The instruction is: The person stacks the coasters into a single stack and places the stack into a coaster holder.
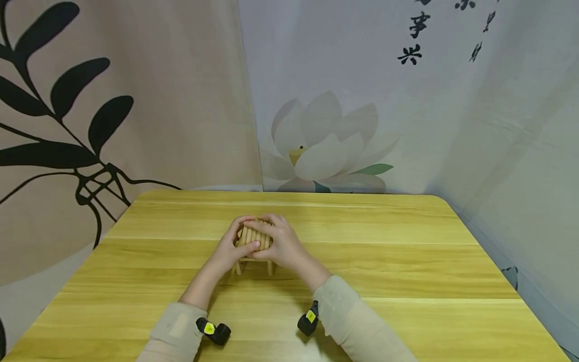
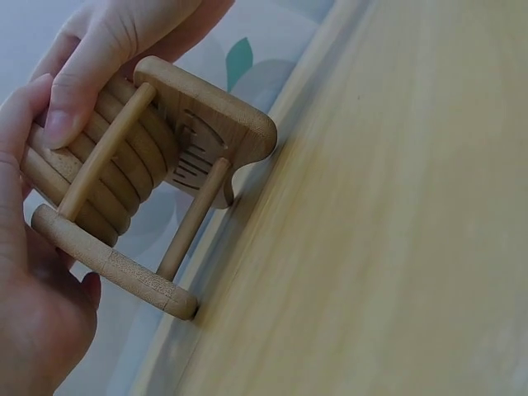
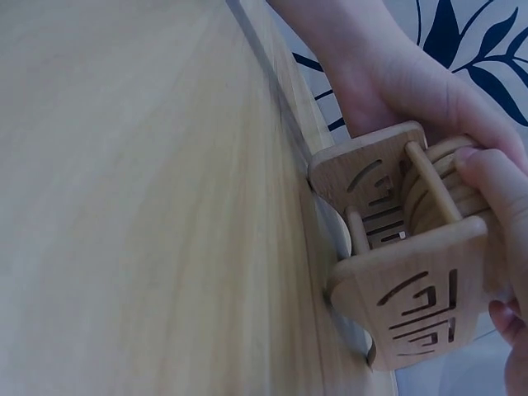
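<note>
A small wooden rack [image 1: 270,268] with slotted side panels [image 3: 421,309] and round crossbars [image 2: 107,153] stands on the table. It holds a row of several round wooden coasters [image 1: 253,239]. My left hand [image 1: 229,250] grips the row from the left, with its thumb across the near edges. From the other side my right hand [image 1: 285,244] holds the coasters, its fingers over the top and its thumb low at the front. The coasters' far side is hidden behind the fingers. In the left wrist view the coasters [image 2: 136,173] sit between the two side panels.
The light wood-grain table [image 1: 384,271] spreads around the rack on all sides. Behind it hangs a curtain [image 1: 203,100] with printed leaves and a lotus. A small black wrist camera is strapped on each sleeve [image 1: 174,327].
</note>
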Demonstrator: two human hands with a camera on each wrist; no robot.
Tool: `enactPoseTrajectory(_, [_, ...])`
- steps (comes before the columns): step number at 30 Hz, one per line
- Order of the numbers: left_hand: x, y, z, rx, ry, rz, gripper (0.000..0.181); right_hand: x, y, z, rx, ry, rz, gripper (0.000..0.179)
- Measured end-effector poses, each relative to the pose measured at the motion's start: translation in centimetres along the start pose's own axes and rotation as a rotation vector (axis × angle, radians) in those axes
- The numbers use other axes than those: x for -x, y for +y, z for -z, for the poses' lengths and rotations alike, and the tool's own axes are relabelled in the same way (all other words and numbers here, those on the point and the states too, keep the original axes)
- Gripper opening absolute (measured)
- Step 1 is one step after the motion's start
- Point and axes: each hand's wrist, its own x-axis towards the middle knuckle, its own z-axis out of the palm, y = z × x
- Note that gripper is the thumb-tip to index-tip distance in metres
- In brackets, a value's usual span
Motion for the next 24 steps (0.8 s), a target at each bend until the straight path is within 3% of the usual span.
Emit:
enactPoseTrajectory(10, [0.1, 0.4, -0.1, -0.003, 0.032, 0.017, 0.059, 0.0, 0.0, -0.1, -0.006, -0.014, 0.0, 0.06])
enactPoseTrajectory(18, [0.7, 3.0, -0.7, 0.009, 0.027, 0.032, 0.056, 0.2, 0.1, -0.4, -0.01, -0.009, -0.004, 0.057])
enactPoseTrajectory(24, [0.7, 3.1, -0.7, -0.005, 0.029, 0.033, 0.056, 0.4, 0.1, -0.6, -0.011, -0.003, -0.005, 0.058])
